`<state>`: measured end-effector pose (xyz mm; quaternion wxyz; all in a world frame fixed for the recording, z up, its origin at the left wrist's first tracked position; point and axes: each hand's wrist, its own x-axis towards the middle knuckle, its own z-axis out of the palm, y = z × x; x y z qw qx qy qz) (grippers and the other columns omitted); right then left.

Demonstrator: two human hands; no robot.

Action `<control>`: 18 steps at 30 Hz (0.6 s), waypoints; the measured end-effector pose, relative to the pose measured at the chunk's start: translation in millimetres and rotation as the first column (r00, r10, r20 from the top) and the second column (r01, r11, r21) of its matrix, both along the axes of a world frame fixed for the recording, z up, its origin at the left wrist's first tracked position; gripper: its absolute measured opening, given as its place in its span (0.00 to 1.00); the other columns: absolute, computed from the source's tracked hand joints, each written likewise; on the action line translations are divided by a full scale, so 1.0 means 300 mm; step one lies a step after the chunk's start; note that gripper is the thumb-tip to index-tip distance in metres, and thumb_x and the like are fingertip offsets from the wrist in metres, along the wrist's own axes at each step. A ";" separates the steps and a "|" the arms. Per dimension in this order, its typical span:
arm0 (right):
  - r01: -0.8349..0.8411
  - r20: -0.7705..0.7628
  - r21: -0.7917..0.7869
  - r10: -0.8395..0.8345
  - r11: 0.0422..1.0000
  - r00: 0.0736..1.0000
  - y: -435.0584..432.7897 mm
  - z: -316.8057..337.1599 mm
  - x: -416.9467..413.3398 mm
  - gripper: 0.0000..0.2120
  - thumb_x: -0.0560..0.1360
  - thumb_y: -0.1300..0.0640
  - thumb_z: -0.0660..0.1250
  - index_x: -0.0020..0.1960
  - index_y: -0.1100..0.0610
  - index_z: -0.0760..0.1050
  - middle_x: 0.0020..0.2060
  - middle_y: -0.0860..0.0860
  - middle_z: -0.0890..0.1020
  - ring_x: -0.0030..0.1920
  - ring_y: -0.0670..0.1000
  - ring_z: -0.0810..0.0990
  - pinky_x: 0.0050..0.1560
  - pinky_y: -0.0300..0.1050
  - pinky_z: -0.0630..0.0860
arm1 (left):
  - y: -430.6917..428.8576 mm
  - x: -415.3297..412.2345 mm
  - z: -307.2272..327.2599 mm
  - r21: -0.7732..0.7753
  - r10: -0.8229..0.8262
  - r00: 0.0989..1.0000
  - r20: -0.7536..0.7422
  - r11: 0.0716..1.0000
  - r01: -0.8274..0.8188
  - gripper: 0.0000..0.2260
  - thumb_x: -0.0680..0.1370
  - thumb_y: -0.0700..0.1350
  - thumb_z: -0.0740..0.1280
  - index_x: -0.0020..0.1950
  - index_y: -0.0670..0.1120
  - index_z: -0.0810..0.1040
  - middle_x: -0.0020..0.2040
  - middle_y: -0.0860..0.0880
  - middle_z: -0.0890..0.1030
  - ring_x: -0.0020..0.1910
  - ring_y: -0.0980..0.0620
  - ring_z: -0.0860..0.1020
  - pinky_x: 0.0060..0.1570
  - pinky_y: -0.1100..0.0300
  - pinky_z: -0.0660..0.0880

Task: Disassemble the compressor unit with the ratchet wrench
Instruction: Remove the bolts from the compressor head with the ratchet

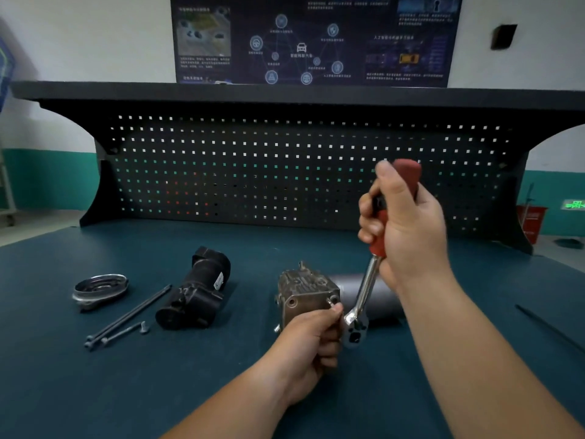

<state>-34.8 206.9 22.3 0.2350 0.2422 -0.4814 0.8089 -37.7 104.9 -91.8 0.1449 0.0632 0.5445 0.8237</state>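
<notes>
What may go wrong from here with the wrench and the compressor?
The fingers of the left hand sit beside the head of the wrench; a slip may pinch them. The compressor lies on the table with only that hand at it, so it may turn or roll. The loose bolts may roll away.

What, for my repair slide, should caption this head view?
Right hand holds a ratchet wrench at the compressor, left hand gripping its end.

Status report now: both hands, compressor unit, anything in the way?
Right hand grips ratchet wrench handle. Left hand holds compressor unit corner, beside wrench head. Loose bolts lie far left, nothing blocking.
</notes>
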 end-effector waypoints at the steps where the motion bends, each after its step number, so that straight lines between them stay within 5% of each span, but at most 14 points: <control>1: -0.002 0.022 -0.029 0.002 1.000 1.000 0.017 0.001 0.000 0.13 0.73 0.51 0.68 0.35 0.55 0.69 0.23 0.47 0.74 0.20 0.42 0.66 0.21 0.33 0.64 | 0.003 -0.001 -0.001 -0.007 -0.011 1.000 -0.007 1.000 0.011 0.24 0.79 0.46 0.63 0.21 0.49 0.73 0.22 0.56 0.61 0.20 0.60 0.57 0.22 0.68 0.54; 7: 0.078 0.110 -0.224 -0.054 0.971 0.992 0.132 -0.048 -0.016 0.14 0.77 0.48 0.63 0.36 0.53 0.68 0.24 0.45 0.73 0.21 0.41 0.65 0.21 0.33 0.64 | 0.023 -0.004 -0.011 -0.059 -0.035 0.996 -0.078 0.998 0.031 0.21 0.79 0.46 0.62 0.24 0.49 0.71 0.23 0.56 0.61 0.20 0.60 0.57 0.21 0.69 0.55; 18: 0.191 0.182 -0.352 -0.133 0.916 0.974 0.139 -0.080 -0.032 0.15 0.77 0.48 0.64 0.35 0.53 0.68 0.24 0.45 0.74 0.21 0.42 0.66 0.22 0.33 0.64 | 0.023 -0.010 -0.023 -0.070 -0.011 0.996 -0.089 0.998 0.005 0.21 0.79 0.47 0.62 0.25 0.50 0.66 0.22 0.55 0.61 0.19 0.60 0.58 0.20 0.69 0.56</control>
